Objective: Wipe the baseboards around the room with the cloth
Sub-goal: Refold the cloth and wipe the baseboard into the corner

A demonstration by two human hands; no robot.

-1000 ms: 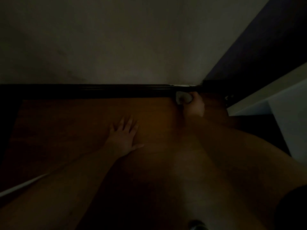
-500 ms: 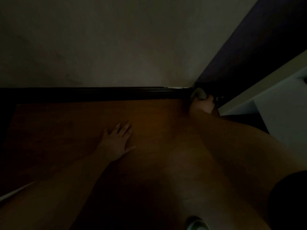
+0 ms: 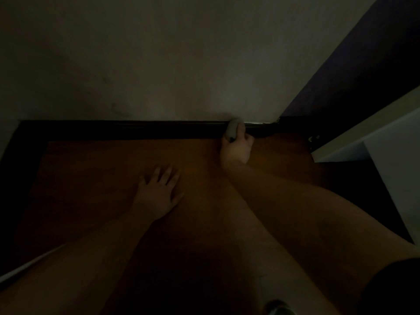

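- The right hand (image 3: 236,148) has slid back left along the baseboard (image 3: 136,129) from the corner where it was half a second ago, and the cloth (image 3: 234,128) has come with it
- The left hand (image 3: 159,192) has hardly shifted; it lies flat on the wooden floor (image 3: 102,178), fingers spread, propping the person up and holding nothing
- The right hand's fingers are curled round the pale, bunched cloth, pressing it against the dark baseboard, where the board meets the wall (image 3: 159,64)
- The room is very dim, so I cannot tell how much of the cloth touches the board's face as against its top lip
- By my reckoning the step in hand is the wiping stroke on this stretch, near the right-hand corner beside the white cabinet (image 3: 386,144)
- The long run of baseboard to the left looks yet to be done, so the job seems far from finished
- The next move likely calls for steady pressure while drawing the cloth leftward along the board, and the propping hand will probably have to shift as the reach grows
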